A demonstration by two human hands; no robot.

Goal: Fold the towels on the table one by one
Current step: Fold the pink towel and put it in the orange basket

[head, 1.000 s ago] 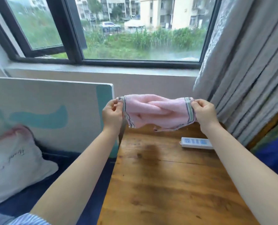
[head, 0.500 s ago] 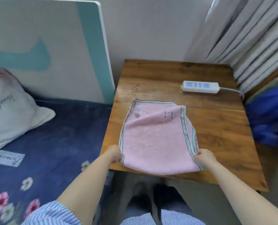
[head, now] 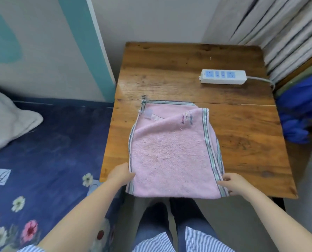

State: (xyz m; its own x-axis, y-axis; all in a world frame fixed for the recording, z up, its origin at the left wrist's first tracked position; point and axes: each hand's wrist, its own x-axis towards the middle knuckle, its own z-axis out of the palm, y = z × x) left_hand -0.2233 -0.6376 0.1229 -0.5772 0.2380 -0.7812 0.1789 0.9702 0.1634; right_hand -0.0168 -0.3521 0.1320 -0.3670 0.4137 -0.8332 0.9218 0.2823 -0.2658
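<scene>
Left hand [head: 121,174] at seven o'clock of the pink towel [head: 173,151], fingers curled around the near left corner, pinching the striped hem. Right hand [head: 232,184] at five o'clock of the towel, thumb and fingers clamped on the near right corner over the striped border. Towel lying flat on the wooden bench [head: 242,142], doubled over, near edge hanging just past the bench's front rim. Upper layer set slightly askew, with the lower layer's hem showing along the far edge at twelve o'clock and down the right side. Small white label [head: 149,114] at eleven o'clock of the towel; small embroidered marks [head: 187,118] at one o'clock. White power strip [head: 223,76] with blue sockets at one o'clock of the bench, well apart from the towel, grey cord trailing toward three o'clock. Bed with navy floral sheet [head: 42,160] at nine o'clock of the bench, white pillow [head: 8,120] on it. Grey curtain [head: 279,30] at two o'clock; blue cloth [head: 300,110] beside the bench at three o'clock. Striped shirt hem and dark trousers visible below at six o'clock.
</scene>
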